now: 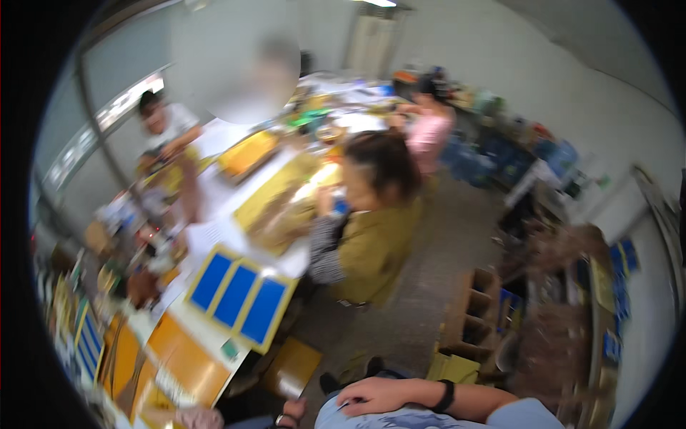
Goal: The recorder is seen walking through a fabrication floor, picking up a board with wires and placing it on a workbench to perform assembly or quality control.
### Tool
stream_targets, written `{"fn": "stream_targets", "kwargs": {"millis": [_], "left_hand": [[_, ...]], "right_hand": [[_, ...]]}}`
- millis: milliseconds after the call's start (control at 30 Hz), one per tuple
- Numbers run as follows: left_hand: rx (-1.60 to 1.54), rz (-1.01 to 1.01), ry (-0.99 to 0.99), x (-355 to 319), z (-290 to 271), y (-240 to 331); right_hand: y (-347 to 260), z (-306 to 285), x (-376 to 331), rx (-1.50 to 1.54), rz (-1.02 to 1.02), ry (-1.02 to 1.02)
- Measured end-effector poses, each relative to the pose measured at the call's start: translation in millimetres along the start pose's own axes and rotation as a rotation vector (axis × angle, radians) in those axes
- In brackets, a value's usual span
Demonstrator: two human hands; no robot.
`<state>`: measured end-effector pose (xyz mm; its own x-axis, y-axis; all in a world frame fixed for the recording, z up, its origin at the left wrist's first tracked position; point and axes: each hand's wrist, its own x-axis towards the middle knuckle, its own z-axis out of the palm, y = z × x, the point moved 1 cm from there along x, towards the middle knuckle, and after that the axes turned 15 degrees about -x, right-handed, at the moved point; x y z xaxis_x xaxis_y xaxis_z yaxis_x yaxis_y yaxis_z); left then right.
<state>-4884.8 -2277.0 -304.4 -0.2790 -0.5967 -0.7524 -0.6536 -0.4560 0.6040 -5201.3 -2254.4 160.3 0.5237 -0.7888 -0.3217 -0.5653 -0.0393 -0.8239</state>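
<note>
My right hand lies across the front of my light blue shirt, a black band around its wrist. Its fingers are loosely bent and apart, and I make out nothing held in them, though blur hides the fingertips. A small dark patch shows beside the fingers, too unclear to name. My left hand is not in view. Left of my body, a co-worker's hand with a dark wristband is near an orange sheet.
A long white table carries a yellow-framed board with blue panels and orange sheets. A person in an olive top sits alongside; others work farther back. Wooden compartments stand on the right, beyond a grey floor.
</note>
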Motion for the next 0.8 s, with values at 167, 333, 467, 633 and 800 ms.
{"fn": "stream_targets", "kwargs": {"millis": [167,333,467,633,800], "left_hand": [[0.178,0.016,-0.188,-27.6,-9.8,118.9],[0.378,0.081,-0.332,-32.1,-6.2,176.0],[0.505,0.102,-0.414,-24.4,-5.3,193.1],[0.671,0.126,-0.482,-22.1,-16.4,210.3],[0.870,0.160,-0.555,-19.6,-17.9,229.2]], "right_hand": [[-15.0,-21.5,-12.8,-0.043,0.135,0.025],[13.3,1.5,-17.9,-0.036,0.033,0.253],[16.2,9.2,-33.6,0.048,0.120,0.348],[1.7,6.4,-63.4,0.071,0.222,0.408],[2.2,19.0,-97.3,0.112,0.315,0.533]]}}
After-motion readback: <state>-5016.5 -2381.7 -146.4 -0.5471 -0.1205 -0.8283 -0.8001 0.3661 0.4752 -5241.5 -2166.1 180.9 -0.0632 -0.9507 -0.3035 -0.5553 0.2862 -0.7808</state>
